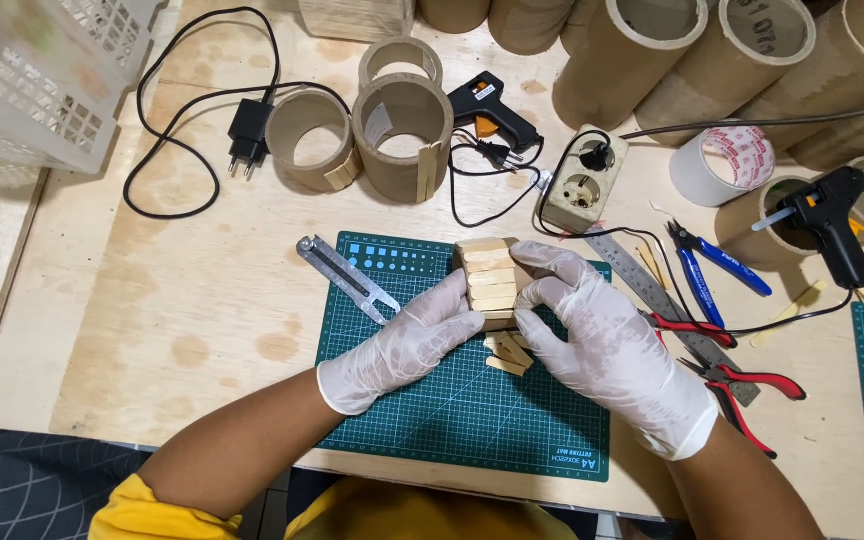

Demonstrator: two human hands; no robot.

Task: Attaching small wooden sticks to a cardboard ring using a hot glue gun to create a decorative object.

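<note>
Both my hands wear white gloves and grip a cardboard tube covered with flat wooden sticks [487, 280], lying over a green cutting mat [472, 410]. My left hand [407, 340] presses its near left side. On the right side my right hand [602, 340] wraps it, fingers curled over the top. A few loose wooden sticks [505, 355] lie on the mat just under the tube.
A metal folding tool [344, 277] lies at the mat's left corner. Red-handled pliers [742, 385], blue pliers [717, 262] and a steel ruler [642, 280] sit right. Behind are cardboard rings [402, 135], two black glue guns [492, 112], a socket block [582, 180], a tape roll [722, 165], and a white basket [32, 80].
</note>
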